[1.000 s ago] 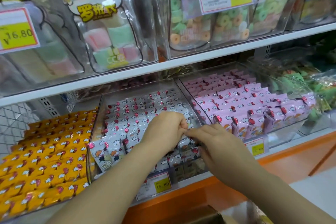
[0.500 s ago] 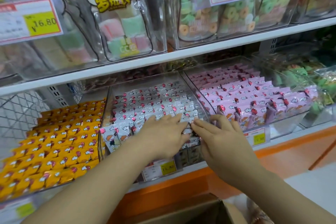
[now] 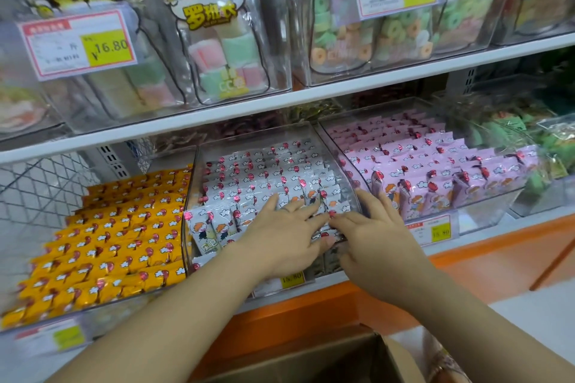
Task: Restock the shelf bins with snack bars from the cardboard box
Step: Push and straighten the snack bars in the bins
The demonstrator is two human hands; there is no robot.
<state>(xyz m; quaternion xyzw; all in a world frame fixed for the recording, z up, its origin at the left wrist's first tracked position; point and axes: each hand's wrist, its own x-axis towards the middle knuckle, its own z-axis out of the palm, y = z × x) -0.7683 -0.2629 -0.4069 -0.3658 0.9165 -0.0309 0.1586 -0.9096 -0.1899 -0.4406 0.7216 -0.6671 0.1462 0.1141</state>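
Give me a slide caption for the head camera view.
Left hand and right hand rest open on white snack bars in the middle bin.

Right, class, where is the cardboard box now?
Head view, bottom centre: the cardboard box sits open below the orange shelf base, under the middle bin.

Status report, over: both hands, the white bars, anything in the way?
Left hand open, flat on white bars in middle bin. Right hand open, fingers on same bars. Box below, nothing seen blocking.
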